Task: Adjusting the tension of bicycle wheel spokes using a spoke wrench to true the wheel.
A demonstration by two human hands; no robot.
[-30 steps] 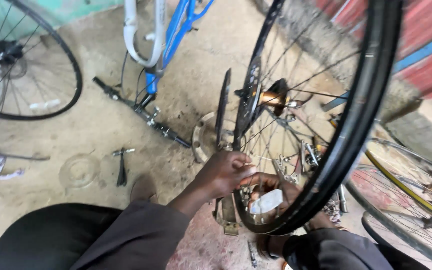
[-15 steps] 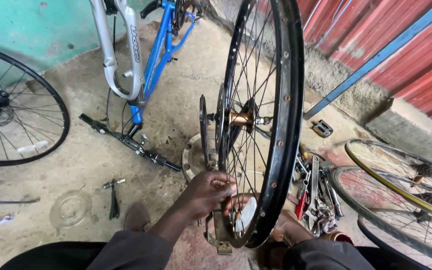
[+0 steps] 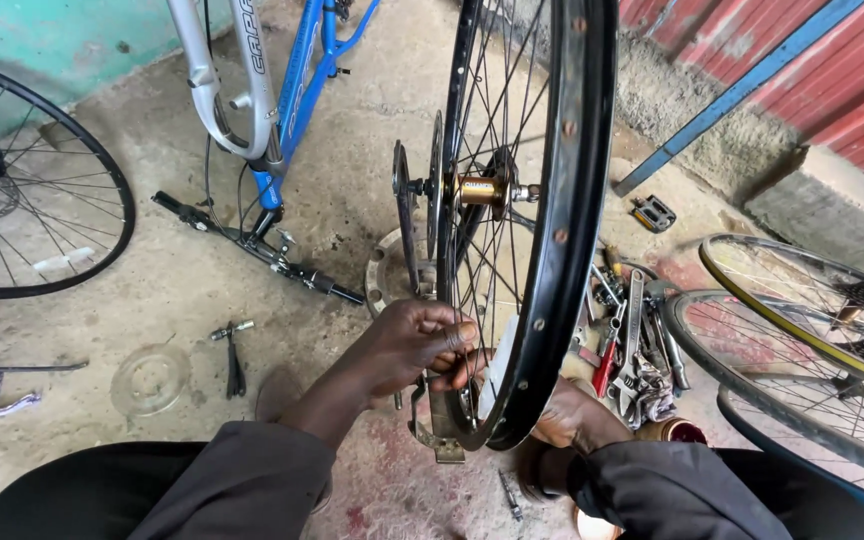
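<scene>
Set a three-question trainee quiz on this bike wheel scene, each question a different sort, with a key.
1. True or false: the left hand grips the spokes low on the upright wheel.
2. Multiple choice: what lies on the floor just right of the wheel? A) a pile of tools B) a helmet C) a bucket
3. Fill in: the right hand sits at the wheel's ____ edge.

Key: 1 true; 2 A; 3 bottom
</scene>
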